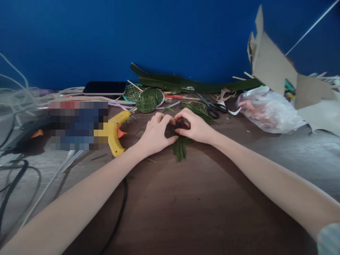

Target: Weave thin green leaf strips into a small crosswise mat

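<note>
Over my remote feed, I saw the left hand (156,132) half curled, thumb and forefinger apart, and the right hand (195,126) bent likewise, facing it. The green strips (180,151) lay on the table (170,205) at their fingertips; I couldn't tell whether either hand gripped them. Scissors (214,109) lay beyond the right hand, a glue gun (114,136) beside the left.

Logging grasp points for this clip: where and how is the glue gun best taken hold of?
Probably by the handle of the glue gun, from the near side: the gun lies flat, handle jutting toward the person, orange trigger on its right edge.
</note>
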Motion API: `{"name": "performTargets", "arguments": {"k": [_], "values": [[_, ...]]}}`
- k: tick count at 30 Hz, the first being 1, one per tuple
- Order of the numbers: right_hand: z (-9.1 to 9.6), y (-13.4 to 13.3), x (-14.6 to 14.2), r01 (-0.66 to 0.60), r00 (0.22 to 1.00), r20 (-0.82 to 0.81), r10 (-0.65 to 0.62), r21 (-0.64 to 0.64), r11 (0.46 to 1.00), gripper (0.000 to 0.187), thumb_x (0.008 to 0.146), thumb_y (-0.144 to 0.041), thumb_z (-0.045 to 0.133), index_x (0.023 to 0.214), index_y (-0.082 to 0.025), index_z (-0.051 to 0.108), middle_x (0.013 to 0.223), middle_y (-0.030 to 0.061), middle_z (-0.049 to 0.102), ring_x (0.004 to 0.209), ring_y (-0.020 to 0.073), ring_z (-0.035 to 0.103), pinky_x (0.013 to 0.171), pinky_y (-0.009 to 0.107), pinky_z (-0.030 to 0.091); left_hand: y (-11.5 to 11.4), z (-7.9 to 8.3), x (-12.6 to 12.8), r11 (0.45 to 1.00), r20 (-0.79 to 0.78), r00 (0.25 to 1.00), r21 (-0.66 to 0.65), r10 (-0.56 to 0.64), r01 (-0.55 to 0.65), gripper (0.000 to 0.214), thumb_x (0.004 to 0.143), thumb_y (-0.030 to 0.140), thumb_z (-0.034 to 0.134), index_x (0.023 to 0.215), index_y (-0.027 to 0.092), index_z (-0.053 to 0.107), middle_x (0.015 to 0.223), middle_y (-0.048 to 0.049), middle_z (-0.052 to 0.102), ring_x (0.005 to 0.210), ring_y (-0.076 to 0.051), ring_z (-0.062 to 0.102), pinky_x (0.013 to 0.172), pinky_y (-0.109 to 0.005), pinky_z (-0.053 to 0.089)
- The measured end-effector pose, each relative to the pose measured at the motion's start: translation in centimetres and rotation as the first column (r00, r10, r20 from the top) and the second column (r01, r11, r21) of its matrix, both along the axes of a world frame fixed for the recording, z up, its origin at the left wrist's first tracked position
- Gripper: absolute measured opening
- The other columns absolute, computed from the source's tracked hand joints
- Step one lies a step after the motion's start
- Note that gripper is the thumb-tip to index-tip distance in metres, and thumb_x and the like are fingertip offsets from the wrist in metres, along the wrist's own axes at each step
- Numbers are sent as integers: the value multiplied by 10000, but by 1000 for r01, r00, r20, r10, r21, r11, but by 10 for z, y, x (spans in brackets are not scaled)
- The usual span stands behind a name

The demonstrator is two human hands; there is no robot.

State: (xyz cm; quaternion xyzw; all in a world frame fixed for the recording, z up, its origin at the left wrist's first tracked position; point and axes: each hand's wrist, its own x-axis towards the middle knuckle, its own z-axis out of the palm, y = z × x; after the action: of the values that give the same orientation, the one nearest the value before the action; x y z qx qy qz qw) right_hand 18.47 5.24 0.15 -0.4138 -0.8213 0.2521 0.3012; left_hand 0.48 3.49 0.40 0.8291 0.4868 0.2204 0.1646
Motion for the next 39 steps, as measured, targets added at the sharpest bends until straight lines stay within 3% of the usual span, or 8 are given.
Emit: {"name": "performTargets", "arguments": {"k": [4, 8, 11, 16, 21, 24, 34, 39], "values": [[1, 1, 1, -16, 1000, -3, 16, 11, 1000, 154, 727, -224, 600, 872, -186, 567, 893, 34, 523, 780, 156, 495, 711, 304, 397, 0, -1, 0, 1000, 13, 1000, 5, -16, 16, 342, 682, 257, 663, 984, 205, 509, 1002, -47, 440, 1005, -232, 470, 907, -451, 416], [1, 4, 3, 23, 993, -114, -22, 6, 1000, 150, 817, -178, 441, 837, -186, 589, 864, 41, 557, 799, 157, 526, 746, 322, 408, -1, 1, 0, 1000, 28, 999, 0, -22, 22, 330, 689, 260, 665, 977, 215, 511, 995, -39, 422, 1012, -226, 466, 922, -448, 410], [2, 7, 5, 55, 979, -191, -74, -107, 993, 177, 815, -130, 398, 864, -181, 560, 815, 23, 564, 614, 104, 486, 611, 280, 400, -2, 2, -1, 1000, 27, 999, 1, -24, 24, 330, 689, 259, 664, 979, 210, 516, 991, -40, 409, 1001, -225, 465, 918, -444, 411], [2, 10, 6, 44, 920, -361, -153, -291, 956, 176, 799, -130, 450, 932, -218, 375, 691, -45, 594, 438, 58, 402, 473, 221, 334, -2, 2, -1, 1000, 24, 1000, 8, -19, 19, 335, 687, 264, 671, 980, 206, 519, 998, -41, 403, 983, -216, 459, 914, -424, 413], [7, 12, 10, 89, 965, -205, -166, -337, 937, 49, 785, -202, 525, 802, -168, 494, 603, 2, 622, 432, 66, 416, 469, 234, 335, -2, -1, -1, 999, 25, 999, 46, -20, 19, 339, 680, 244, 680, 977, 211, 521, 998, -37, 386, 999, -210, 435, 949, -414, 391], [12, 12, 12, 119, 974, -142, -176, -340, 933, 80, 772, -221, 549, 733, -151, 552, 544, 7, 610, 453, 79, 442, 490, 243, 332, -2, -1, -1, 998, 24, 1000, 57, -15, 14, 333, 679, 242, 683, 968, 213, 521, 978, -34, 369, 997, -209, 423, 961, -416, 383], [21, 11, 17, 78, 984, -119, -134, -392, 917, 96, 727, -250, 581, 683, -164, 588, 497, -10, 592, 501, 109, 514, 560, 269, 352, -1, -3, -2, 997, 44, 999, 75, -31, 28, 343, 674, 232, 688, 972, 217, 518, 1022, -42, 354, 1052, -219, 412, 995, -423, 367], [20, 9, 17, 78, 996, -10, -88, -357, 931, 103, 740, -254, 565, 694, -163, 581, 506, -11, 589, 507, 106, 504, 578, 270, 363, -1, -3, -2, 997, 42, 998, 71, -38, 35, 343, 681, 236, 678, 983, 210, 518, 1017, -44, 361, 1039, -214, 416, 986, -409, 372]]}}
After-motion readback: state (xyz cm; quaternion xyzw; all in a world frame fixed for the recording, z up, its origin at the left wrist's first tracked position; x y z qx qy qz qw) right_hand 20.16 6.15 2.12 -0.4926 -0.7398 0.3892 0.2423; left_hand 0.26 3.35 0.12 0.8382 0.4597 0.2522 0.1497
